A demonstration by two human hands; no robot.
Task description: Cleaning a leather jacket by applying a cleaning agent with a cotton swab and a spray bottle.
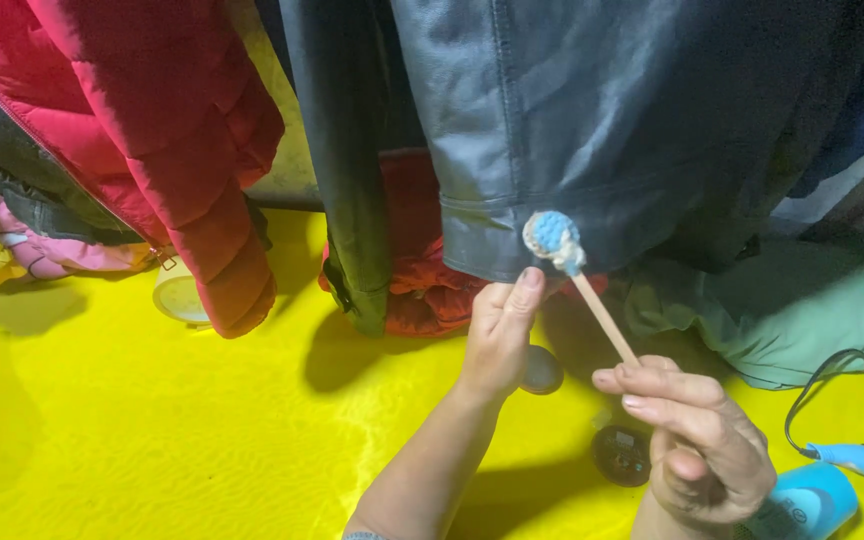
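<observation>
R hand was curled shut round the wooden stick of a small brush w/ blue-and-white head, head pressed on the hem of the hanging black leather jacket; L hand pinched that hem from below, thumb up by the brush head. Risk: w/ a thin stick held at its far end, a hard push could've bent or snapped it, or the hem slipped from the L pinch. Below lay the yellow sheet w/ two dark round lids, prob. tin parts.
</observation>
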